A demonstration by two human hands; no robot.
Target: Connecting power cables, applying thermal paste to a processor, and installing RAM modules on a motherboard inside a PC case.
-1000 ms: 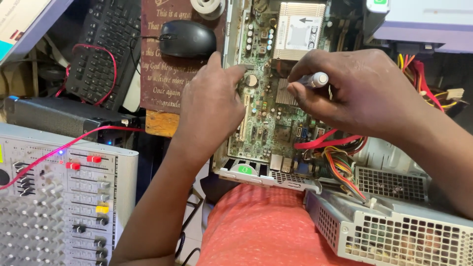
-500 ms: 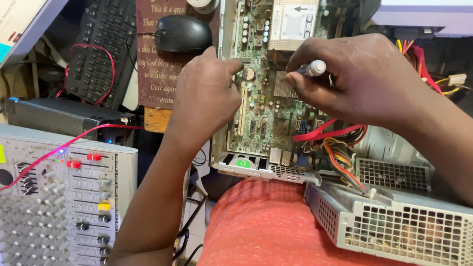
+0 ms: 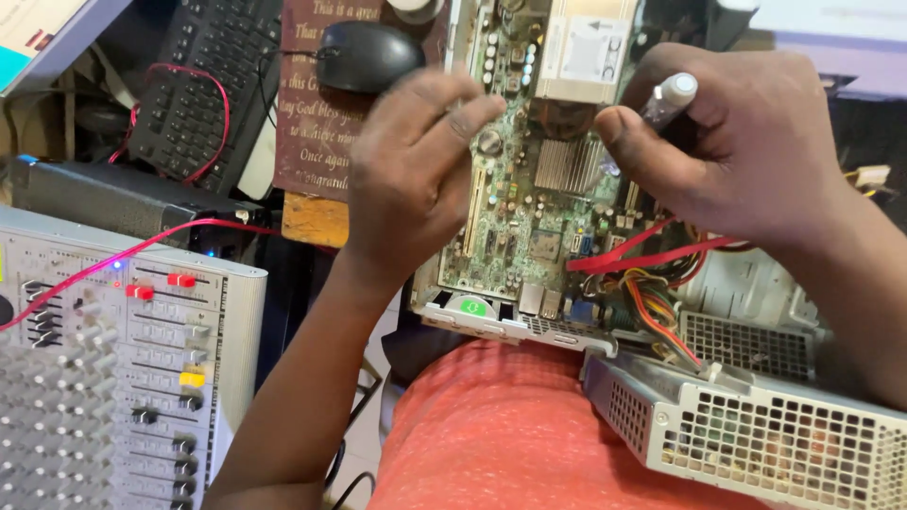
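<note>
Green computer motherboard (image 3: 529, 208) lies in its open metal case (image 3: 756, 434); right hand (image 3: 746, 151) grips a silver-capped screwdriver handle (image 3: 669, 94) above it, left hand (image 3: 416, 179) hovers with fingers loose at the board's left edge.

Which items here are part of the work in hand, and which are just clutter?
In hand:
- motherboard in the open case
- screwdriver, gripped by the right hand
- left hand, over the board's edge

Lying about:
- mouse
- keyboard
- mixing console
- power supply cage
</note>
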